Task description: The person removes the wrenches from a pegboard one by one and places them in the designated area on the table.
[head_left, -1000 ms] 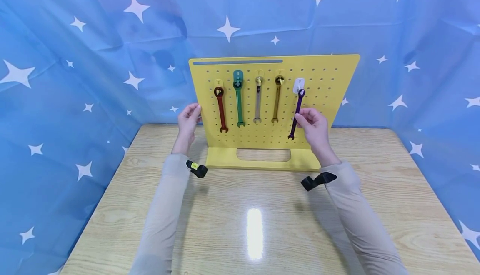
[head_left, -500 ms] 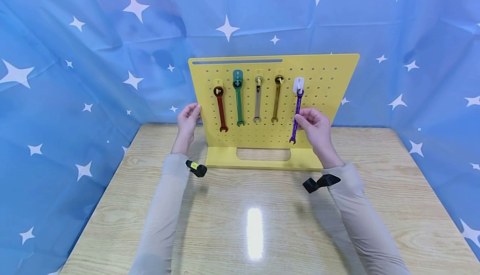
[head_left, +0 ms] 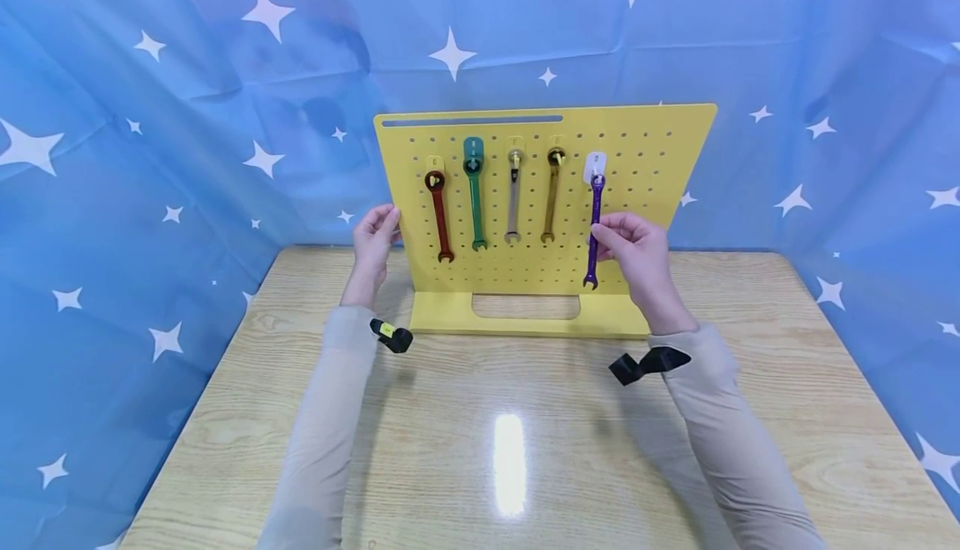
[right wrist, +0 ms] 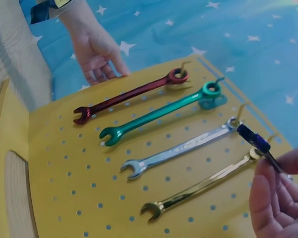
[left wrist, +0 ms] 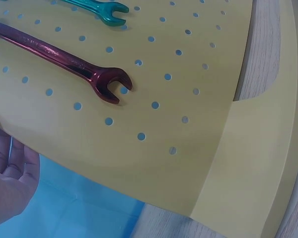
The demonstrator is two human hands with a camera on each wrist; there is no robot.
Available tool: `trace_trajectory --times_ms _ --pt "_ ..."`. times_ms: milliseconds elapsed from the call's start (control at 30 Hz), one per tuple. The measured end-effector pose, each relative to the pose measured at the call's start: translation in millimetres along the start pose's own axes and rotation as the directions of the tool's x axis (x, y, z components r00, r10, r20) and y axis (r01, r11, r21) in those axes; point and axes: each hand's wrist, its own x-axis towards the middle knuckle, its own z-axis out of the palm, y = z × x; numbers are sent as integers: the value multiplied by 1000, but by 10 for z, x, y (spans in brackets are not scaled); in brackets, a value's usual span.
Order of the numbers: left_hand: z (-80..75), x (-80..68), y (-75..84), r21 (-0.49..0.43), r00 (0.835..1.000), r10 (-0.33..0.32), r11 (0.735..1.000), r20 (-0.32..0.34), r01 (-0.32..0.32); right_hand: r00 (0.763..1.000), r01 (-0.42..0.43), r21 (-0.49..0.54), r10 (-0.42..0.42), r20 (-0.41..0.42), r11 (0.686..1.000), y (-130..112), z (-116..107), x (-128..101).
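Note:
My right hand (head_left: 639,257) pinches a purple combination wrench (head_left: 597,202) by its shaft, between thumb and fingers. The wrench's ring end is at a white hook (head_left: 594,162) on the yellow pegboard (head_left: 637,200); I cannot tell whether the hook passes through the ring. Seen from the right wrist, only the purple wrench's dark end (right wrist: 253,139) shows clearly. At the board's left edge my left hand (head_left: 375,237) grips it, thumb on the front side and fingers behind. Red (head_left: 441,221), green (head_left: 476,210), silver (head_left: 513,204) and gold (head_left: 551,200) wrenches hang on hooks in a row.
The pegboard's base (head_left: 442,317) has a long cut-out and stands on a wooden table (head_left: 420,433). A blue curtain with white stars (head_left: 225,75) surrounds the table. Black wrist cameras (head_left: 648,364) sit on both sleeves.
The purple wrench has turned more upright, its lower end swinging to the right. My right hand and wrist have shifted slightly right. My left hand stays at the board's edge.

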Motion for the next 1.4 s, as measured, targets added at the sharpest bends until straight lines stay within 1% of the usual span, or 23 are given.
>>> trace_trajectory --times_ms 233,433,667,800,933,1200,1400 --pt "0 -5 3 6 1000 10 1000 -2 -10 999 -42 72 41 14 997 -111 21 -25" --pt "1 -1 5 12 1000 7 1000 -2 -7 998 -58 98 56 18 994 -181 27 -39" --pt "6 -10 -3 6 1000 10 1000 -9 -10 999 -30 91 28 21 995 -206 17 -60" --pt "7 -13 -4 5 1000 11 1000 -4 -11 1000 2 60 -3 17 998 -208 -12 -75" --pt "4 -14 8 0 1000 15 1000 2 -15 1000 19 34 -20 14 999 -201 -74 -92" --pt "3 -11 13 -12 1000 14 1000 9 -14 1000 20 -6 -20 1 1000 -176 -278 -158" --pt "-1 5 -11 -15 1000 16 1000 1 -16 1000 4 -3 -4 -12 1000 -124 -468 -226"
